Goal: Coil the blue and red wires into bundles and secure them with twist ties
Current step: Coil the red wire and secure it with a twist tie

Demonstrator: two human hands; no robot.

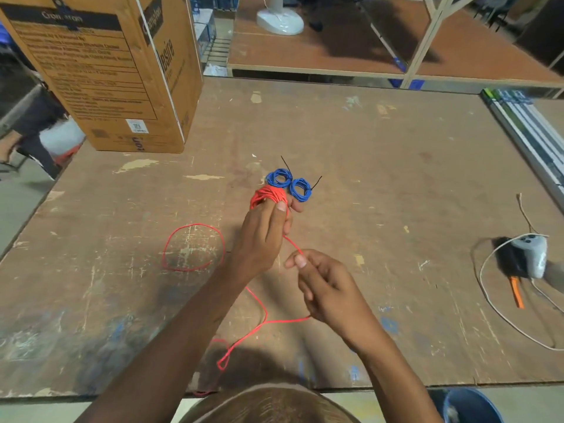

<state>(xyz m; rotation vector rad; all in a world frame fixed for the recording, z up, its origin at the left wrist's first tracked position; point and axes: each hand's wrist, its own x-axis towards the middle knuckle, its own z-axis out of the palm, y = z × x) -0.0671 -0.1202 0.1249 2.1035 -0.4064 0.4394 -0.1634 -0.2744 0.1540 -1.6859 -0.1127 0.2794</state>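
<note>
Red wire (268,195) was the thing in play, wound as a thick coil around the fingers of the left hand (261,236) near the middle of the worn table (396,178), with the thumb pressed against the coil's near side to pin the turns. From under that hand a short taut run of wire was seen leading toward five o'clock into the right hand (323,285), where it was pinched between thumb and forefinger. Beyond the pinch the slack was trailed back toward seven o'clock, across the table to the near edge, with a small kink down there, and a wide loose loop (193,248) was laid flat at nine o'clock of the hands. Two blue bundles (289,184) were lying side by side just past the red coil at twelve o'clock, each already cinched with a black twist tie (316,182). So the blue half was judged done, and the winding of the red was in hand, perhaps two-thirds along. The coil's open centre was pointed roughly up and away; the feeding strand's long axis was run from eleven to five. Next, the pinched strand would need carrying over the fingers again, kept taut so the kink and the loop were drawn in cleanly.
</note>
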